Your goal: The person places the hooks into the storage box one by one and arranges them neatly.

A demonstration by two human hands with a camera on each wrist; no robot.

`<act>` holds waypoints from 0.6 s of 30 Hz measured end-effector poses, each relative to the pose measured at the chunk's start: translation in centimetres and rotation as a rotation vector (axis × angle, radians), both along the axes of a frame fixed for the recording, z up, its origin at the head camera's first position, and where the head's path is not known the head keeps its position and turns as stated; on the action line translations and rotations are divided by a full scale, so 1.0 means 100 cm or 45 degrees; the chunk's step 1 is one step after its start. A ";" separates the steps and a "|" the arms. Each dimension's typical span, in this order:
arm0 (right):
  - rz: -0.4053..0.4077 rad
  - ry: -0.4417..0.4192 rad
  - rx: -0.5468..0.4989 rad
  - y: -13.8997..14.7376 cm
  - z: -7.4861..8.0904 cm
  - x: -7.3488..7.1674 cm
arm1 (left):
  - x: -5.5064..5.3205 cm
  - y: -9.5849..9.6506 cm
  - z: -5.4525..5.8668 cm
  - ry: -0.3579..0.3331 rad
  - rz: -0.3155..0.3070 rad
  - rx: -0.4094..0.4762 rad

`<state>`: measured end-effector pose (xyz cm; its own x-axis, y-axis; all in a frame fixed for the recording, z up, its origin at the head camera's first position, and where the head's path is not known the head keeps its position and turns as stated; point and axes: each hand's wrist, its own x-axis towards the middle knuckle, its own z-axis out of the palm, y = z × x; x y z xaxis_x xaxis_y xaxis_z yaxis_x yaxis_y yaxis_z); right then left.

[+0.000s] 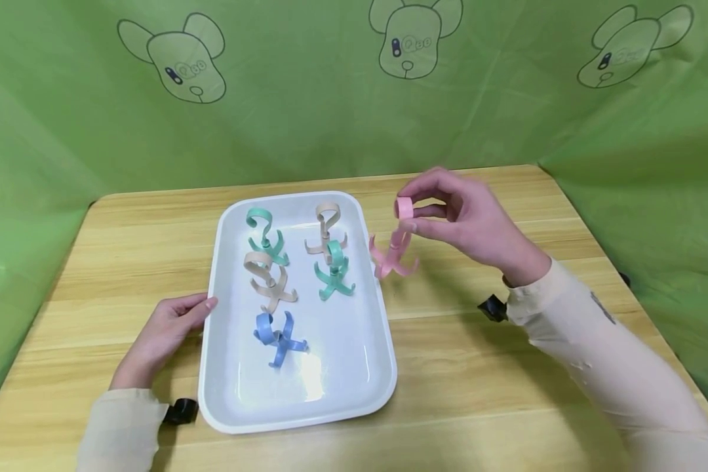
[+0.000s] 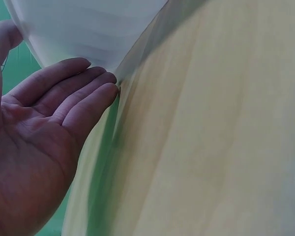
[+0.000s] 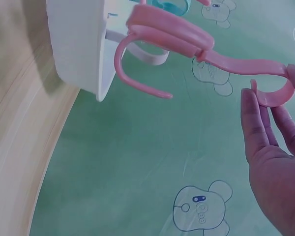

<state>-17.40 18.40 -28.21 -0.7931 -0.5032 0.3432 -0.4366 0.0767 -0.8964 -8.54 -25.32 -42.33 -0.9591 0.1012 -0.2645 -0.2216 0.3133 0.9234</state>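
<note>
My right hand (image 1: 442, 210) pinches the curled top of a pink plastic hook (image 1: 394, 252) and holds it in the air just right of the white tray (image 1: 354, 387). In the right wrist view the pink hook (image 3: 187, 44) hangs from my fingertips (image 3: 265, 118) beside the tray's wall (image 3: 78, 44). My left hand (image 1: 171, 324) lies flat on the table with straight fingers touching the tray's left rim; the left wrist view shows those fingers (image 2: 83, 98) against the tray (image 2: 88, 29). In the tray lie several hooks: two teal (image 1: 265, 236), two beige (image 1: 269, 278) and one blue (image 1: 278, 334).
The tray sits on a wooden table (image 1: 507, 367) enclosed by a green printed cloth backdrop (image 1: 330, 92) at the back and both sides. Bare wood lies to the right of the tray.
</note>
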 end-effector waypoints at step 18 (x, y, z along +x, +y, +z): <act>0.130 0.072 0.167 -0.015 0.000 0.022 | -0.001 0.000 0.002 -0.009 -0.018 -0.046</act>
<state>-15.17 16.92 -28.21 -0.7167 -0.6237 0.3121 -0.4978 0.1440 -0.8552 -8.63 -25.29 -42.08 -0.9557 0.1048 -0.2751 -0.2235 0.3496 0.9098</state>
